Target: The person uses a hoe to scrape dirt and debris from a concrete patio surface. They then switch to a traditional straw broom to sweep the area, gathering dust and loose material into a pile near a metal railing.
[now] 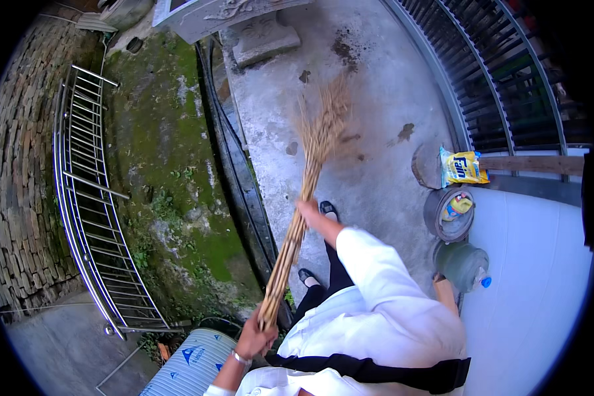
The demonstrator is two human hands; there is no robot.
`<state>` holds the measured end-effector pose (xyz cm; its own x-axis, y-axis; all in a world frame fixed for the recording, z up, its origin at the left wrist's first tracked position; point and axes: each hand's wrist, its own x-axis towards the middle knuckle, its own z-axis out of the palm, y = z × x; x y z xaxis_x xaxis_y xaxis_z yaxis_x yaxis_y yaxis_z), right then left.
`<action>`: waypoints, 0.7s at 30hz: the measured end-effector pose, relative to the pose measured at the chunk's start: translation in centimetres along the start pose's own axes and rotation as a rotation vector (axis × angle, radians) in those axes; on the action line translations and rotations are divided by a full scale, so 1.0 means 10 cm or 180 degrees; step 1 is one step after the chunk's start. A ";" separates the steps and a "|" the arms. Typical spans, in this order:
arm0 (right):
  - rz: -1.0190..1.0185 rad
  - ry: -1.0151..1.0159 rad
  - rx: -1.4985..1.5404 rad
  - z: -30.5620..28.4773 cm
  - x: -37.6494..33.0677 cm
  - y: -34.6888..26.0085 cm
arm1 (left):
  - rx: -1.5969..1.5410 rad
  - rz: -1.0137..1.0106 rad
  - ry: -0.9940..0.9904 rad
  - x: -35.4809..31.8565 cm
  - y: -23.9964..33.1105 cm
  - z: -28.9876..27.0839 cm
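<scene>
We grip the straw broom (308, 173) two-handed | left hand (254, 338) fingers curled tight round its butt at 6 o'clock | right hand (308, 212) fingers wrapped mid-shaft | bristles splay at 12 o'clock on the concrete floor (376, 99) | yellow packet (462, 167) at 3 o'clock.

Soft, even daylight fills the scene, bright but without hard sun. Shadows are faint, only a dull patch under the person on the concrete floor (376, 132). The white wall (541, 264), to the right of the right grip (308, 212), glows pale and nearly washes out. The broom head (323, 119), beyond that grip, smears with motion blur, bristles ghosting. The rest stays fairly sharp. Fisheye bending is strong: the metal railing (86, 198), far to the left of the left grip (256, 340), curves like a bow, and black vignette swallows all four corners.
</scene>
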<state>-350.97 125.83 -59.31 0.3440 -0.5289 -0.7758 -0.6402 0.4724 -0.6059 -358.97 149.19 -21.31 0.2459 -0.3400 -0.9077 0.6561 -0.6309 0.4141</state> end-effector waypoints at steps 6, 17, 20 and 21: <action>-0.0363 -0.0097 0.0047 -0.44 1.15 -2.23 | -0.0589 0.0711 -0.0210 1.00 1.47 0.33; 0.0357 -0.0113 -0.1097 -0.50 -0.95 -0.96 | -0.0354 0.1147 0.0110 -0.07 0.05 0.06; 0.0158 -0.0304 -0.0589 -0.41 -0.53 -0.82 | -0.0247 0.1256 0.0151 0.13 0.16 0.10; 0.0091 -0.0217 -0.0726 -0.32 -0.14 -0.74 | -0.0175 0.1282 0.0075 0.25 0.33 0.09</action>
<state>-348.95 120.85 -53.19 0.3641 -0.4652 -0.8068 -0.7863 0.3108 -0.5340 -356.85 145.58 -22.11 0.5068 -0.5358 -0.6753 0.5411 -0.4121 0.7331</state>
